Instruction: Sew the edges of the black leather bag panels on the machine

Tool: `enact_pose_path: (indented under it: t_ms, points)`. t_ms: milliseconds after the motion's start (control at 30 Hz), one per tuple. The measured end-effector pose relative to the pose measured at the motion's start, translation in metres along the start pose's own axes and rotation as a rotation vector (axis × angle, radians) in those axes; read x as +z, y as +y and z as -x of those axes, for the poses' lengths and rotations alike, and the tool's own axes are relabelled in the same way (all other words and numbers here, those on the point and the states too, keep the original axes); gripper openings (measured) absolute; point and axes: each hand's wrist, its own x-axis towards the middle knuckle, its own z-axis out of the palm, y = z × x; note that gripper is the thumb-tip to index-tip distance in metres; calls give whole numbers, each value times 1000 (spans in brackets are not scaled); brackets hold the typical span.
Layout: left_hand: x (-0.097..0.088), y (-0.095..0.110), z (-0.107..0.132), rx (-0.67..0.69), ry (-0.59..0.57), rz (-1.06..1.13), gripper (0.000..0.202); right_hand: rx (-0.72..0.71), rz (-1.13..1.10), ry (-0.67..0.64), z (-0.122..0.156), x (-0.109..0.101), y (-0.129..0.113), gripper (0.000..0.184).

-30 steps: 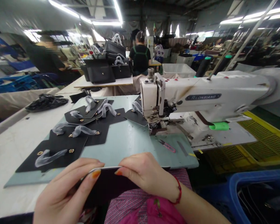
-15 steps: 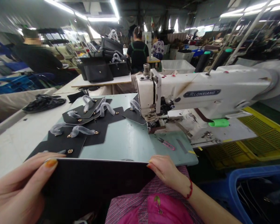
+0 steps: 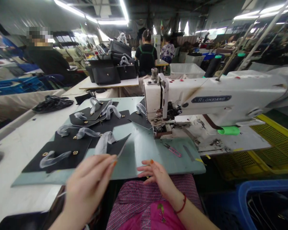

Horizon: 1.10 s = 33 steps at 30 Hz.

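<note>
Left of the sewing machine (image 3: 211, 95), a black panel (image 3: 117, 148) is pinched by the left hand (image 3: 91, 179); the right hand (image 3: 159, 179) is held spread before the machine.

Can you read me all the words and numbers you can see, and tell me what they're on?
"RLONXIANG": on the dark nameplate of the white sewing machine.
Too small to read: a pale mark on the cap of a person farther back.
No writing that I can make out: the black panel in the left hand.
I can't make out any numbers.
</note>
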Motion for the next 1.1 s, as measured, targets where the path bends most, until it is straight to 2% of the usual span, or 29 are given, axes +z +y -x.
enact_pose_path:
  t_ms: [67, 100, 167, 200, 267, 333, 400, 467, 567, 633, 700, 767, 900, 1000, 1100]
  points:
    - [47, 17, 21, 26, -169, -11, 21, 123, -199, -38, 4, 17, 12, 62]
    - [68, 25, 35, 10, -236, 9, 21, 153, -238, -4, 5, 21, 19, 58]
    - [98, 33, 72, -26, -355, 107, 23, 177, -226, 89, 8, 21, 34, 48]
    - [105, 32, 93, -43, -371, 166, 24, 191, -192, 123, 10, 18, 42, 43]
    - [107, 22, 135, -156, -303, 230, 28, 235, -98, 129, 15, 9, 54, 41]
    - [99, 3, 174, -467, -158, 193, 31, 263, 8, 115, 21, 1, 60, 45]
    - [91, -13, 201, -770, -66, 227, 40, 230, 120, 110, 28, -2, 58, 46]
    - [88, -20, 211, -1028, -79, 388, 51, 184, 219, 63, 34, 0, 49, 43]
    - [96, -11, 194, -1384, -116, 734, 67, 74, 382, -36, 41, 9, 27, 36]
    - [103, 4, 170, -1575, -62, 1017, 72, -15, 496, -90, 43, 14, 11, 35]
    - [108, 18, 145, -1676, -21, 1331, 66, -72, 575, -132, 44, 18, -3, 34]
    - [109, 28, 124, -1741, -29, 1540, 49, -89, 616, -147, 43, 20, -14, 32]
    - [111, 37, 89, -1877, 65, 1525, 19, -98, 684, -119, 39, 22, -37, 26]
    - [118, 35, 65, -1874, 155, 1485, 10, -104, 765, -73, 34, 21, -53, 30]
    - [127, 22, 43, -1824, 181, 1414, 8, -108, 812, -22, 25, 17, -64, 37]
